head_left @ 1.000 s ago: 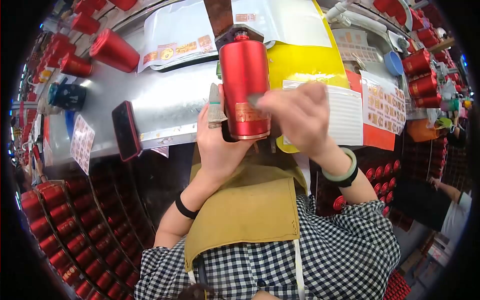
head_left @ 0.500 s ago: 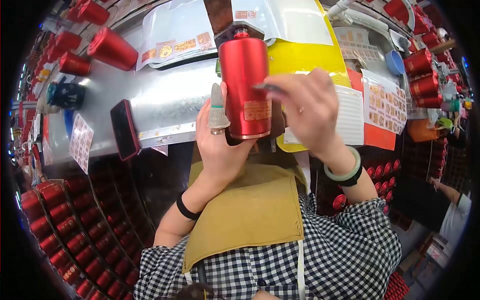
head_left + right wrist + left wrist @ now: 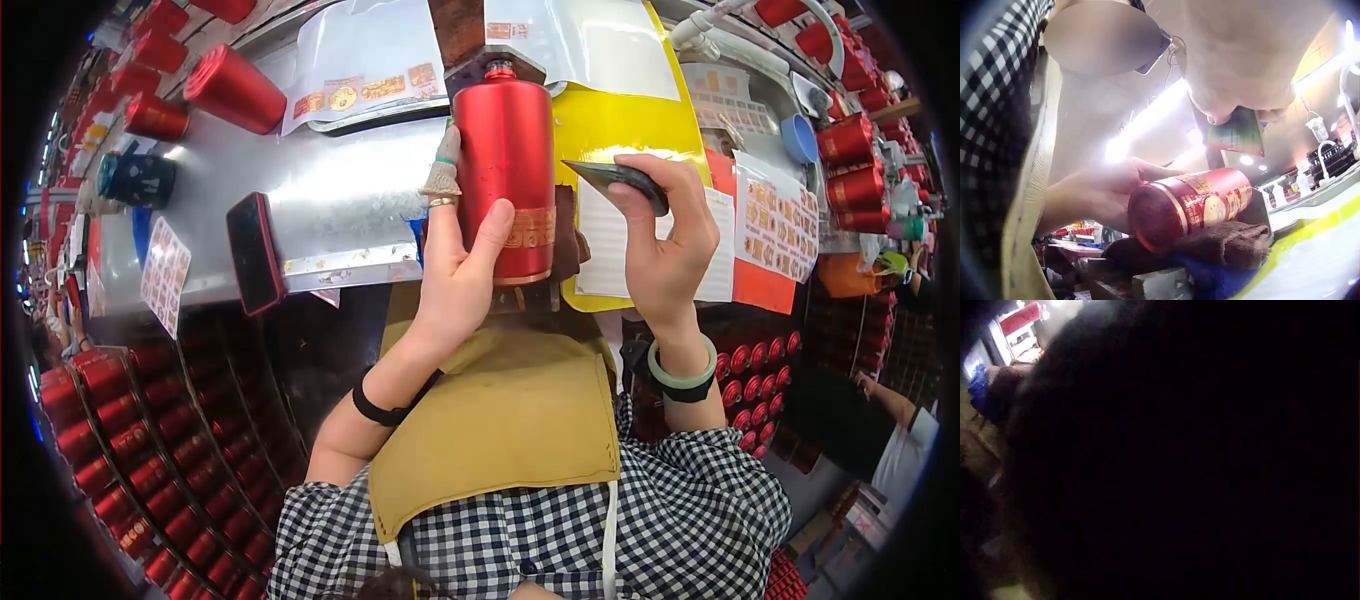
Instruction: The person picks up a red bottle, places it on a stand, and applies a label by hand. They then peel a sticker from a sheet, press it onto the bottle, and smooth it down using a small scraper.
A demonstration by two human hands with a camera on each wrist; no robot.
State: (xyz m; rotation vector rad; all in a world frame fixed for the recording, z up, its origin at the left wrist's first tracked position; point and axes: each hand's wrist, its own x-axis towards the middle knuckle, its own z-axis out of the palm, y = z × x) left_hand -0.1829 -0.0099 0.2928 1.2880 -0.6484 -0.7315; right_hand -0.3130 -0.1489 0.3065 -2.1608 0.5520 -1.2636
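A red metallic bottle [image 3: 503, 160] with a gold patterned band near its base lies with its neck against a dark metal holder [image 3: 495, 62]. My left hand [image 3: 458, 265] grips its lower left side, thumb over the gold band; a cloth cover sits on one finger. To the right of the bottle, my right hand [image 3: 675, 235] pinches a dark, pointed flat blade [image 3: 615, 180], apart from the bottle. In the right wrist view the bottle [image 3: 1188, 203] rests above a brown cloth [image 3: 1229, 245], and the blade [image 3: 1238, 132] shows between fingers. The left wrist view is mostly dark.
A phone [image 3: 254, 253] lies at the metal table's [image 3: 345, 190] front left edge. Sticker sheets [image 3: 775, 220] lie right and left, beside a yellow sheet [image 3: 625, 125]. Red cups [image 3: 235, 88] stand back left, a blue bowl [image 3: 798, 138] at right.
My right hand has drawn back from the bottle to the right with the blade. My left thumb now lies on the bottle's front, and the bottle shows turned, its gold band further right.
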